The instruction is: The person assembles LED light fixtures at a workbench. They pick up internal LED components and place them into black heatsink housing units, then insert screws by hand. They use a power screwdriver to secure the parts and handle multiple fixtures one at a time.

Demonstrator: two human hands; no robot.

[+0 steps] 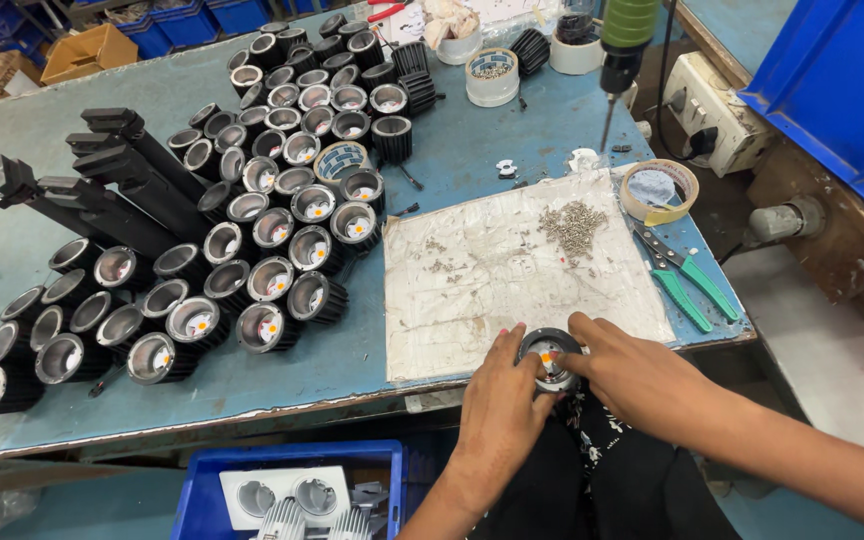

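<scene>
I hold a round black lamp housing (550, 357) between both hands at the near edge of the worktable (432, 150), just over my lap. My left hand (504, 392) and right hand (632, 375) are together, fingers clamped on its rim from either side. It sits at the near edge of a worn white sheet (512, 280) strewn with small screws (574, 225). Rows of similar housings (272, 230) crowd the table to my left.
</scene>
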